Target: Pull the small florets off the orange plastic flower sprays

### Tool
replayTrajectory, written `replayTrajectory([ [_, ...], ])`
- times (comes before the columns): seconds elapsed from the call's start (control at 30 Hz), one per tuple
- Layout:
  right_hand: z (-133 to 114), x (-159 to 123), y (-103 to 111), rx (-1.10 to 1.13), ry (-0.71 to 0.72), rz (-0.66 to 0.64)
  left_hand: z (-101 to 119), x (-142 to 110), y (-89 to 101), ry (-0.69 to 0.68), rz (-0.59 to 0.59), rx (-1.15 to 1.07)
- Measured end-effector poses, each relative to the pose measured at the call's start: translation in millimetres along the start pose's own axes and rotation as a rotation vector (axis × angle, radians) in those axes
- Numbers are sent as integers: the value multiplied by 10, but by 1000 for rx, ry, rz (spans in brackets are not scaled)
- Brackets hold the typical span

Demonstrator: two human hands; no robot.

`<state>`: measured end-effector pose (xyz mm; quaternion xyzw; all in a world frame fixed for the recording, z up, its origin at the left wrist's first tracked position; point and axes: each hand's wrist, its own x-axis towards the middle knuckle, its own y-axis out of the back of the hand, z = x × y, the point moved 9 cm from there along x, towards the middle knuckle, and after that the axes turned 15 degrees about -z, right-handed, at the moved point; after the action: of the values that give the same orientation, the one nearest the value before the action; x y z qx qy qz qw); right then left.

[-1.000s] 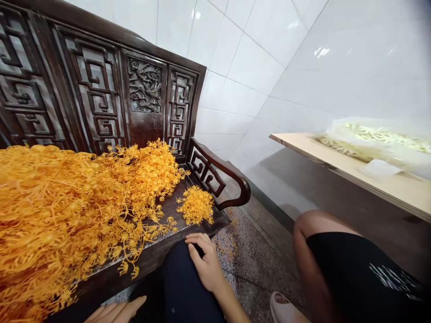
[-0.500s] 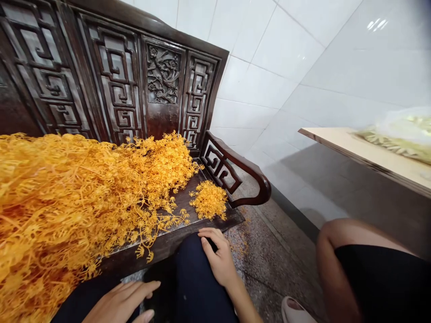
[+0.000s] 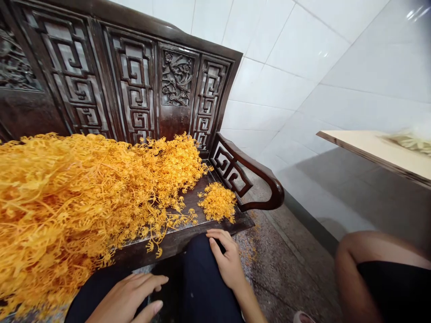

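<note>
A big heap of orange plastic sprigs [image 3: 74, 197] covers the seat of a dark carved wooden bench [image 3: 141, 89]. A small separate pile of orange pieces [image 3: 218, 202] lies by the armrest [image 3: 249, 177]. My right hand [image 3: 227, 260] rests on my right knee in dark trousers, just in front of the bench edge, fingers loosely curled and holding nothing. My left hand [image 3: 126, 298] lies flat on my left thigh at the bottom of the view, fingers stretched out, empty.
Another person's bare knee and black shorts [image 3: 380, 278] sit at the lower right. A pale wooden board [image 3: 377, 154] with yellowish pieces stands at the right against the white tiled wall. Orange bits lie scattered on the speckled floor [image 3: 279, 251].
The view has turned left, sliding the bench and board rightward. My left hand has come further into view on my thigh. The right hand stays on my knee.
</note>
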<state>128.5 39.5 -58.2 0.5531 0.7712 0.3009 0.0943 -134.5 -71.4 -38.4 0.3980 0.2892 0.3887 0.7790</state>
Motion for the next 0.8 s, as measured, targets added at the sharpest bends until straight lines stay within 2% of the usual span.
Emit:
replayTrajectory([
  [0.23,4,4,-8,5,0,-2,-75,-18,-62,45,-35,-82],
  [0.5,14,2,-10,19,1,0,-62,-18,-73,42,-49,-53],
  [0.8,-41,25,10,44,-18,14,2,30,41,-41,65,-36],
])
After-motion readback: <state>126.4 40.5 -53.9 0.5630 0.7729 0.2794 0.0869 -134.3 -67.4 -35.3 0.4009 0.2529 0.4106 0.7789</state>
